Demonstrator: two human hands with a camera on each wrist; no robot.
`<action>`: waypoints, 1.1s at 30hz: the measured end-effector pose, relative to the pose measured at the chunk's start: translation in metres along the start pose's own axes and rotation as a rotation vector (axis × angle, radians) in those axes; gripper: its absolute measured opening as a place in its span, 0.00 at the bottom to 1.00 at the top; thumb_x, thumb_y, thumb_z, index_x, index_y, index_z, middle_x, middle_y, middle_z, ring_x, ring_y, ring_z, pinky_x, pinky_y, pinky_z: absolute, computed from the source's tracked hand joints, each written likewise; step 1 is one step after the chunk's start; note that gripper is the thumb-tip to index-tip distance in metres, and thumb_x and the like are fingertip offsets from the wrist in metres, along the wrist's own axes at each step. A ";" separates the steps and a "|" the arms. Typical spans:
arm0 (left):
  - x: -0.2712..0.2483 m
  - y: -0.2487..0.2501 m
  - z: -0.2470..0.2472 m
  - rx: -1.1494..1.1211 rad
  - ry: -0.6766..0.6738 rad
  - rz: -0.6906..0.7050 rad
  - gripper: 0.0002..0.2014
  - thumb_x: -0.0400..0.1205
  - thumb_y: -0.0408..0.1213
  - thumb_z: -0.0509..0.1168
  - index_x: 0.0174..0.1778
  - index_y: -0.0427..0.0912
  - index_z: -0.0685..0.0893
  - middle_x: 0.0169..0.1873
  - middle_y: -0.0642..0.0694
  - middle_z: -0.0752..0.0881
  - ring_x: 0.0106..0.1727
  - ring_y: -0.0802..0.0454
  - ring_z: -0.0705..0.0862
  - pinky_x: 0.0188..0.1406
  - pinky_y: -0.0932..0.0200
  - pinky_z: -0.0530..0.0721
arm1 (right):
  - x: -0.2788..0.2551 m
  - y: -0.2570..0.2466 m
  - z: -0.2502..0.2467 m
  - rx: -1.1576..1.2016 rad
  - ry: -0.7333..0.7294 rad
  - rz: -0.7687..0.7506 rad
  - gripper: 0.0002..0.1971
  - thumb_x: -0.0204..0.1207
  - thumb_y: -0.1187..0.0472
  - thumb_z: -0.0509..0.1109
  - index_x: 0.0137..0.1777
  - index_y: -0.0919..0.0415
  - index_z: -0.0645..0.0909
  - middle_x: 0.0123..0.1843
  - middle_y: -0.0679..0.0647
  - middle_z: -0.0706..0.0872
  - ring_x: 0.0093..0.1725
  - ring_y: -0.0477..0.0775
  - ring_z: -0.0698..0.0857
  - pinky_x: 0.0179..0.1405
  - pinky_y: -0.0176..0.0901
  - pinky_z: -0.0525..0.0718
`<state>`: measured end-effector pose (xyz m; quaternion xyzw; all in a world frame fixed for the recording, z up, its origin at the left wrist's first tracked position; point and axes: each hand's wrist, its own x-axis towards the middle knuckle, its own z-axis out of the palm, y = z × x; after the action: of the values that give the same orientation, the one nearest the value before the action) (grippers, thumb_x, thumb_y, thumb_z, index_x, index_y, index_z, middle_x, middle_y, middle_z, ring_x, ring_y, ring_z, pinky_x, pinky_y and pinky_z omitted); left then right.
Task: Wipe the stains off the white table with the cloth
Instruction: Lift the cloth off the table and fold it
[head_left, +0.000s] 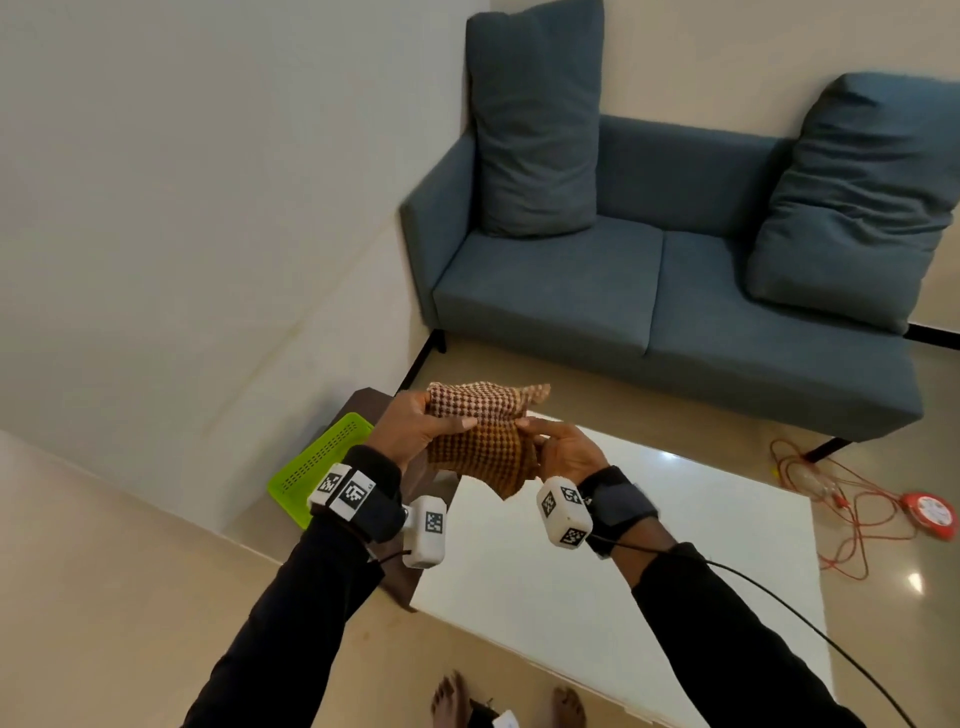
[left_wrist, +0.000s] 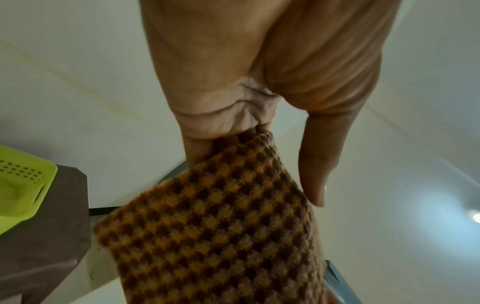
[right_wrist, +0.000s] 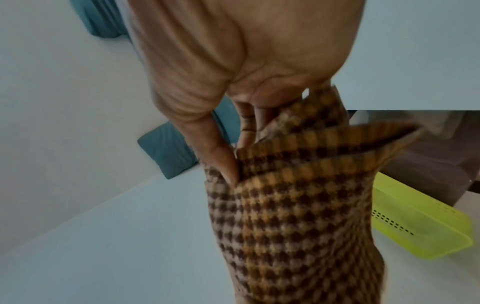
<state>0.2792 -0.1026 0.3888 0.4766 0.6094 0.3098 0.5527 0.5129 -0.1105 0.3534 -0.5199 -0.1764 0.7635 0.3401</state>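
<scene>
Cloth (head_left: 480, 441): one piece, brown-and-orange checked waffle weave, held in the air above the near-left corner of the white table (head_left: 675, 561), not touching it. Left hand (head_left: 415, 431): grip closed on the cloth's upper left edge, thumb over the front face, fingers behind. Right hand (head_left: 566, 449): grip pinching the right side, thumb and fingertips gathering several folds, as the right wrist view shows. Condition of cloth: soft, limp, light; it drapes and buckles between the two hands, a loose corner hanging below and another sticking up toward the sofa (head_left: 675, 270). Handling judgement: thick textured weave should give good friction and no slip; nothing fragile; it will not hold a shape, so it is best bunched or folded into a flat pad and pressed under the palm and fingers rather than held by one edge. Table: glossy white top; stains are not discernible from the head view, possibly washed out by glare. Wiping not yet begun. Also present: green plastic basket (head_left: 317, 462) on a brown stool (head_left: 415, 478) just beside the table's left end; red cord (head_left: 852, 499) on the floor to the right.
</scene>
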 end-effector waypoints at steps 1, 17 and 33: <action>0.004 -0.003 -0.005 0.041 0.011 0.003 0.38 0.64 0.54 0.85 0.67 0.39 0.86 0.61 0.45 0.90 0.66 0.44 0.87 0.69 0.39 0.84 | 0.003 -0.001 -0.002 -0.063 -0.004 -0.039 0.23 0.76 0.53 0.81 0.67 0.63 0.87 0.67 0.65 0.92 0.67 0.70 0.88 0.81 0.69 0.77; 0.009 0.004 -0.012 0.657 0.107 0.085 0.18 0.71 0.33 0.83 0.57 0.43 0.93 0.49 0.48 0.92 0.50 0.53 0.89 0.49 0.62 0.87 | 0.016 -0.008 0.019 -0.841 0.070 -0.330 0.18 0.73 0.73 0.84 0.62 0.60 0.90 0.59 0.57 0.91 0.65 0.62 0.90 0.54 0.47 0.92; -0.012 -0.028 0.019 -0.958 -0.166 -0.461 0.49 0.77 0.75 0.62 0.73 0.29 0.79 0.68 0.23 0.83 0.62 0.27 0.88 0.47 0.40 0.92 | -0.011 -0.041 0.031 -1.298 0.100 -0.807 0.09 0.80 0.56 0.82 0.58 0.55 0.94 0.56 0.47 0.88 0.58 0.51 0.84 0.55 0.50 0.87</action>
<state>0.2902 -0.1261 0.3641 0.0480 0.4430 0.3850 0.8082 0.5005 -0.0867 0.3985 -0.5447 -0.7500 0.2989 0.2267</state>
